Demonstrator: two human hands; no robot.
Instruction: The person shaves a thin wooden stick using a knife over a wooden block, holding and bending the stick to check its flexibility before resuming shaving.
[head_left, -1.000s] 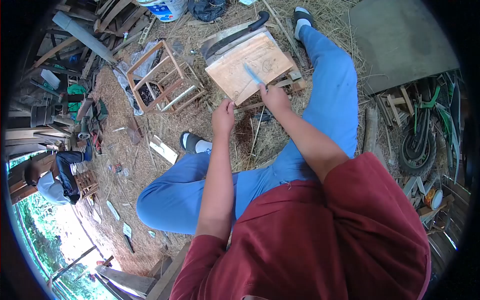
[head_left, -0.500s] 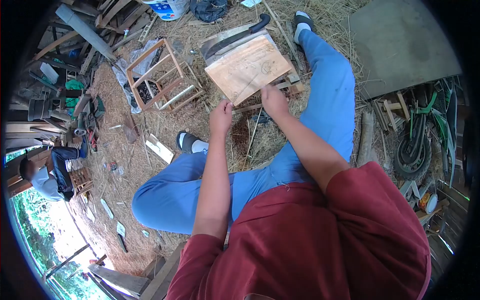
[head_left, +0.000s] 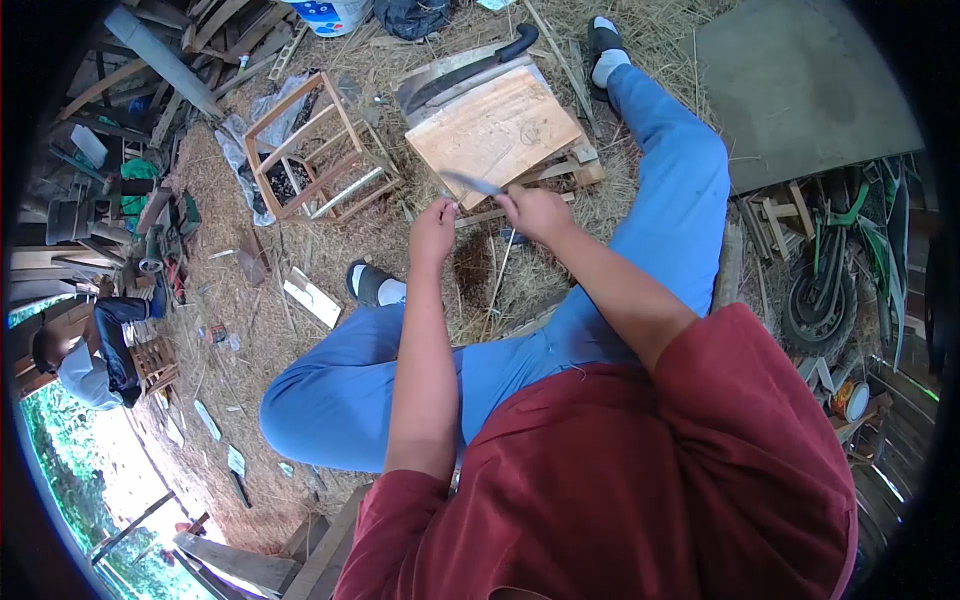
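My right hand (head_left: 538,213) is closed around the handle of a knife (head_left: 470,183). Its blade points left, over the near edge of a wooden board (head_left: 490,130). My left hand (head_left: 434,230) is in a pinch just below the blade's tip, by the board's near left corner. Whatever sits between those fingertips is too small to make out. Beyond the board's far edge lies a machete (head_left: 465,82) with a black hooked handle.
Left of the board stands a slatted wooden frame (head_left: 352,130). A white bucket (head_left: 330,15) and a black bag (head_left: 412,18) are at the far side. Straw covers the ground. To the right are a flat grey sheet (head_left: 800,90) and a motorbike wheel (head_left: 818,305). Another person (head_left: 90,370) sits far left.
The knife in my right hand has turned, so the blade's flat side now shows, and its tip has swung up and left. My left hand has shifted slightly left.
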